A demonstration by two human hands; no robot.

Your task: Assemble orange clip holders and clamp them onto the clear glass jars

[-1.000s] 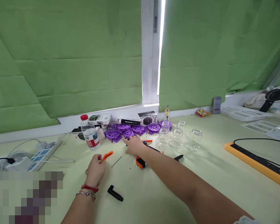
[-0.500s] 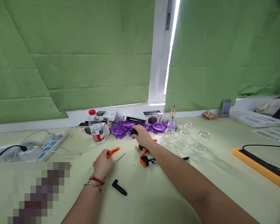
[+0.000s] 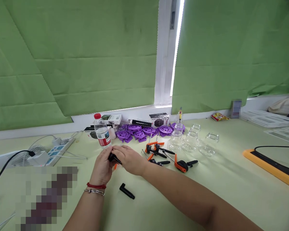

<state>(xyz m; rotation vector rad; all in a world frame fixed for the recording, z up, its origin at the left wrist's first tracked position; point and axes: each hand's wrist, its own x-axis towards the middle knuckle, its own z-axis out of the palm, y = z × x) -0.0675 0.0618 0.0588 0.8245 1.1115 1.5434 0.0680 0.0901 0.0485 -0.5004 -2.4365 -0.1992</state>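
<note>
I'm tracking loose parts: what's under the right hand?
A black part shows between the right hand and the left hand; an orange piece peeks out below. The hands cover the rest, so full shapes and anything else underneath can't be seen.

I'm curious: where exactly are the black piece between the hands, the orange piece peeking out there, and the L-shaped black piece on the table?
Held black piece (image 3: 114, 158): head view, its exposed middle.
Orange piece (image 3: 115, 166): head view, its small visible end.
L-shaped black piece (image 3: 127, 192): head view, its long arm.
</note>
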